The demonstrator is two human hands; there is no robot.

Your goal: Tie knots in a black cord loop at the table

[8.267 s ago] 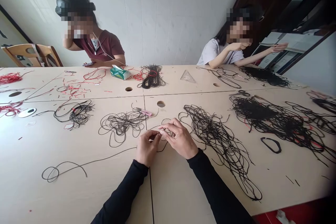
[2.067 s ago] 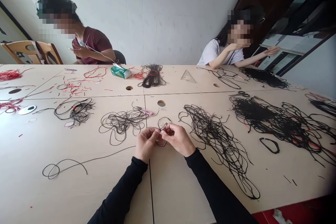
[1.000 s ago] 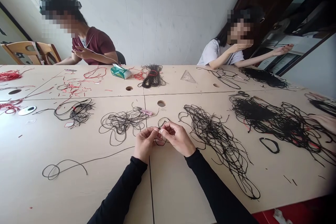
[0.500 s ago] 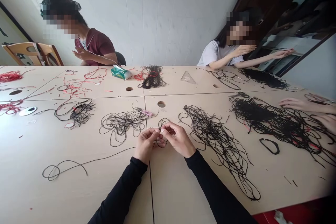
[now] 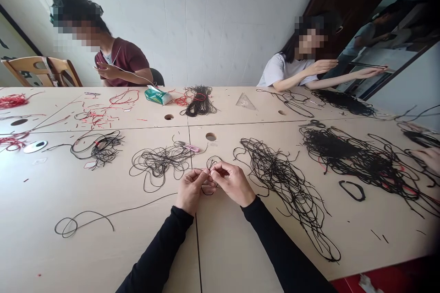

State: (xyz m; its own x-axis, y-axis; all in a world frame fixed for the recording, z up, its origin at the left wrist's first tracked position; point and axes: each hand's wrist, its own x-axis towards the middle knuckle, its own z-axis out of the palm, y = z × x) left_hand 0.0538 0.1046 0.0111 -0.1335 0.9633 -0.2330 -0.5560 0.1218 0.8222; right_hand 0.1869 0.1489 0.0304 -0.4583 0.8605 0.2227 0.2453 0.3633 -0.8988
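My left hand [image 5: 192, 187] and my right hand [image 5: 233, 182] meet over the table, thumbs and forefingers pinched together on a thin black cord [image 5: 212, 161]. A small loop of it stands up behind the fingertips, and another part curves below them. From the left hand a long cord tail [image 5: 137, 206] runs left across the tabletop and ends in loose coils. The exact point of the pinch is hidden by the fingers. Just behind my hands lie pink-handled thread snips [image 5: 190, 147]. A tangle of thin black cord [image 5: 160, 165] is to the left, a thicker cord pile [image 5: 278, 174] to the right.
Two people sit across the table [image 5: 137, 261]. At the right edge a co-worker's hand [image 5: 429, 158] is by a big black cord heap [image 5: 360, 160] and scissors [image 5: 314, 123]. Farther back are a green tissue pack [image 5: 156, 95], a clear triangle ruler [image 5: 245, 101] and red scraps [image 5: 92, 116].
My hands stay in nearly the same place, still pinching the cord. At the right edge, the co-worker's hands have drawn back, lifting some black cords off the heap.
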